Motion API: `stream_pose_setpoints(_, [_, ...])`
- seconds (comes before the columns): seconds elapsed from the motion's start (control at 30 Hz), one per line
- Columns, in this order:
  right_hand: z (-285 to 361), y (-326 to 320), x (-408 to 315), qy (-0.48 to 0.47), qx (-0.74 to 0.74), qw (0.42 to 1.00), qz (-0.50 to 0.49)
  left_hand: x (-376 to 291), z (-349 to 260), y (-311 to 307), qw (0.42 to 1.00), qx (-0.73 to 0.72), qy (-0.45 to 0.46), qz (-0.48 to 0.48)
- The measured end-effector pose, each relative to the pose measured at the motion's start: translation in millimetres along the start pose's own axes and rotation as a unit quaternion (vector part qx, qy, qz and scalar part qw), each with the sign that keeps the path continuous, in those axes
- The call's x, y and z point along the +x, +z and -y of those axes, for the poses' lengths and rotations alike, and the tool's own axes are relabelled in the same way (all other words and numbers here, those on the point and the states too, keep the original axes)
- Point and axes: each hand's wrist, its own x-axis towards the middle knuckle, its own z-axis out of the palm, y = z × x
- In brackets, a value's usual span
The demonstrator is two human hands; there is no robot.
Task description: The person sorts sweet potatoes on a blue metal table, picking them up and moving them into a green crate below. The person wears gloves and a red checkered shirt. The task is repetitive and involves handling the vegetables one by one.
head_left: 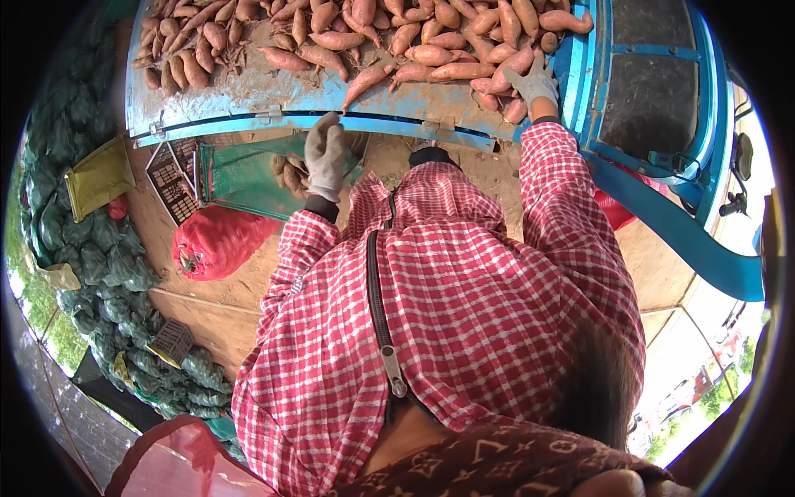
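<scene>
Many sweet potatoes [433, 54] lie heaped on a blue metal truck bed [248, 102]. My right hand [535, 84], in a light work glove, reaches over the bed's right end and rests against sweet potatoes there; whether it grips one is not clear. My left hand [325, 152], gloved too, is raised near the bed's front edge with nothing seen in it. One long sweet potato [365, 86] lies with its tip at that edge, just beyond the left fingers. Below the left hand, a green mesh bag [242, 171] holds several sweet potatoes [289, 174].
A full red mesh sack [217, 242] lies on the dirt floor beside a plastic crate [174, 180]. Green mesh sacks [112, 248] are piled along the left, with a yellow sack [99, 177] on them. A blue metal frame [671, 230] borders the right side.
</scene>
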Motion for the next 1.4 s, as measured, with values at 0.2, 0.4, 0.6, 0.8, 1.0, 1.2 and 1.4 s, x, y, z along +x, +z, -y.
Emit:
stream_pose_setpoints(0.2, [3.7,-4.2,-16.5,-0.047,-0.043,0.997,0.041,36.9,16.8,112.3,0.955,0.215,-0.02,0.205])
stream_pose_setpoints(0.4, [33.6,-15.8,-8.1,0.023,-0.006,0.994,0.104,65.6,31.4,231.1,0.887,0.309,-0.032,0.341])
stream_pose_setpoints(0.6, [45.6,-15.9,2.4,-0.004,-0.136,0.969,0.206,65.6,38.9,247.7,0.859,0.39,-0.057,0.327])
stream_pose_setpoints(0.8, [58.6,-71.1,-33.4,-0.038,-0.054,0.983,0.172,85.0,5.2,252.2,0.877,0.252,-0.173,0.372])
stream_pose_setpoints(1.0, [89.0,-116.9,-75.1,-0.179,-0.062,0.981,0.037,91.5,31.5,261.4,0.957,-0.052,-0.046,0.282])
stream_pose_setpoints(1.2, [195.3,-155.1,-145.3,-0.334,0.042,0.941,-0.04,100.1,-25.3,231.7,0.811,-0.463,-0.156,0.32])
stream_pose_setpoints(1.4, [245.0,-143.7,-167.2,-0.436,0.367,0.812,0.128,116.4,0.5,96.4,0.712,-0.622,-0.292,0.142])
